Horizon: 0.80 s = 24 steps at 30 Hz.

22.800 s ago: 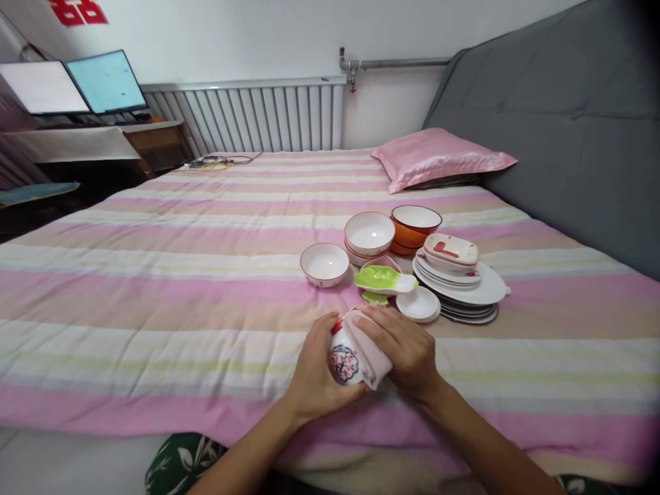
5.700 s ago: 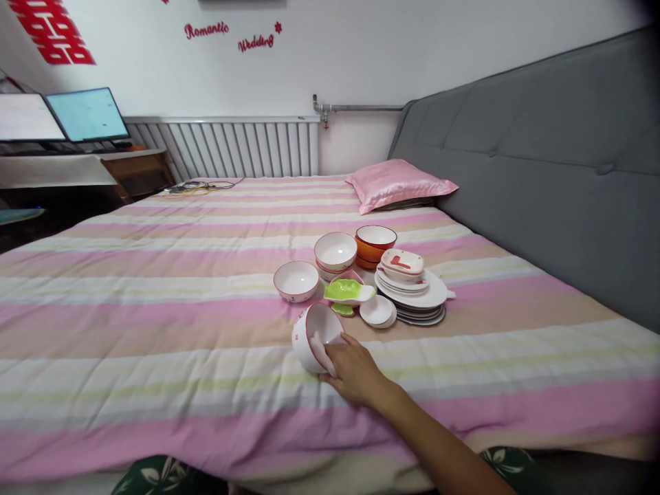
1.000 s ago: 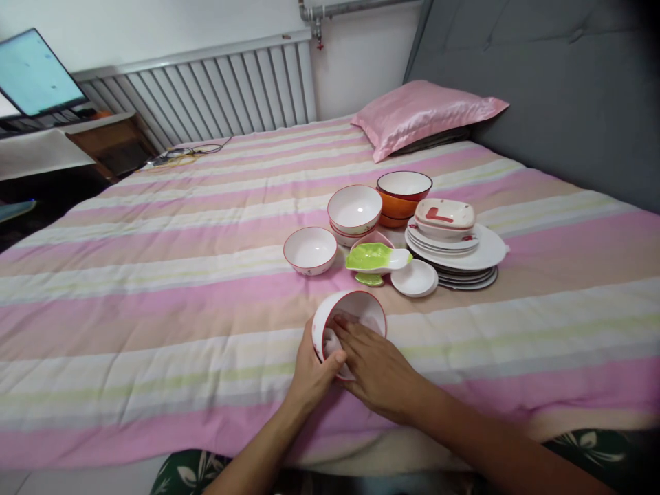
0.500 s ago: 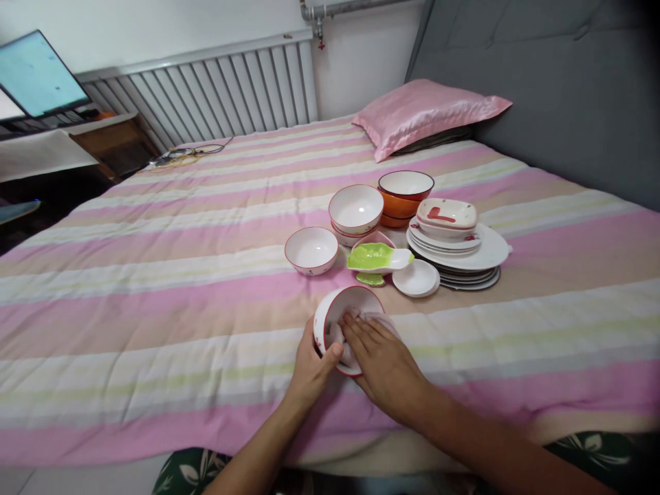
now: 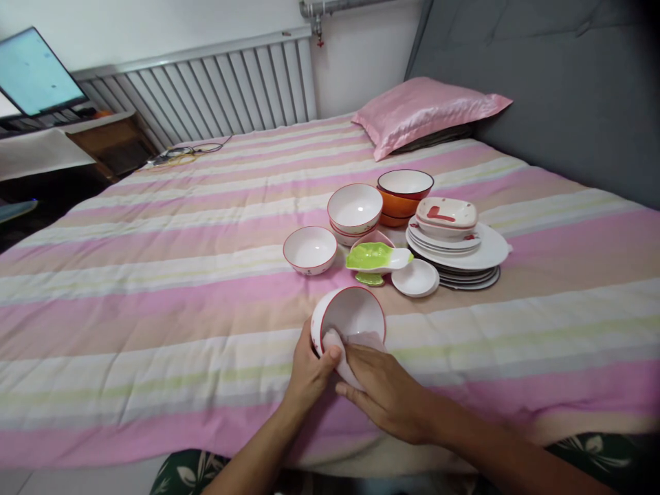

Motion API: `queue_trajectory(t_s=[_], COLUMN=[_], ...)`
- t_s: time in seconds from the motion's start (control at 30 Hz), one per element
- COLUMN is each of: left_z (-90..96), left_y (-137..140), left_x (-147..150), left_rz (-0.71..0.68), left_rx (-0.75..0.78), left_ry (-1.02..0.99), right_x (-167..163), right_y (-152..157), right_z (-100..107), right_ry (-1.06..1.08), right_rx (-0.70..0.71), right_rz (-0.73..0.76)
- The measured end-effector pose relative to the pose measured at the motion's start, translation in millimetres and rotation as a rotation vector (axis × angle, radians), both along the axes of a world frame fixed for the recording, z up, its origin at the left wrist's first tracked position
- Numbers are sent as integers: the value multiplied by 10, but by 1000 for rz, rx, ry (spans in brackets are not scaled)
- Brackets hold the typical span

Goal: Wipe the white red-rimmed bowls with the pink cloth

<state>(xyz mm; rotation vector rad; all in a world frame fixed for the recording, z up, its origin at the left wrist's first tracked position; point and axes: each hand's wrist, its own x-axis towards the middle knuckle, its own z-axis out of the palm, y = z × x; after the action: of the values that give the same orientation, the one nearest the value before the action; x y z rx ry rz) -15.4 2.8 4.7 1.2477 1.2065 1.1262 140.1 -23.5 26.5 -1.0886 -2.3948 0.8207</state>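
Note:
My left hand [image 5: 312,368] grips a white bowl [image 5: 361,309] with a red rim, thumb over the near edge, the bowl tilted toward my right. Inside its lower part, my right hand [image 5: 386,385] presses a pale cloth [image 5: 345,364] against the wall, its fingers partly hidden by cloth and bowl. Just beyond are a single red-rimmed bowl [image 5: 310,249], a stack of similar bowls [image 5: 355,206], a green and white leaf-shaped dish [image 5: 376,257] and small white saucers [image 5: 414,278].
Orange bowls [image 5: 399,203] are stacked farther back. To the right, a pile of plates [image 5: 489,247] carries a small rectangular dish [image 5: 447,212]. All of it stands on a striped bedspread [image 5: 180,289]; a pink pillow [image 5: 427,113] lies near the grey headboard [image 5: 557,103].
My right hand has slid with the cloth from deeper inside the bowl down to its near lower rim. The left hand keeps its hold.

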Motion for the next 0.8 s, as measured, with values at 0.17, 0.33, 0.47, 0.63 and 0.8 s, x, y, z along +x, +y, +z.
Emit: queue_trajectory(t_s=[0.17, 0.33, 0.47, 0.63, 0.8], left_z=[2, -13, -71, -114, -115], left_y=[5, 21, 39, 41, 45], left_x=[-10, -19, -34, -68, -113], left_rz=[-10, -33, -61, -129, -205], left_rx=[6, 46, -6, -37, 25], left_ry=[25, 26, -67, -271, -300], right_x=[51, 103, 131, 186, 188], right_y=[32, 77, 146, 237, 231], right_z=[-71, -226, -261, -143, 13], right_ry=[-124, -249, -277, -199, -91], right_rx=[58, 207, 293, 293, 128], right_rz=[39, -18, -67, -3, -147])
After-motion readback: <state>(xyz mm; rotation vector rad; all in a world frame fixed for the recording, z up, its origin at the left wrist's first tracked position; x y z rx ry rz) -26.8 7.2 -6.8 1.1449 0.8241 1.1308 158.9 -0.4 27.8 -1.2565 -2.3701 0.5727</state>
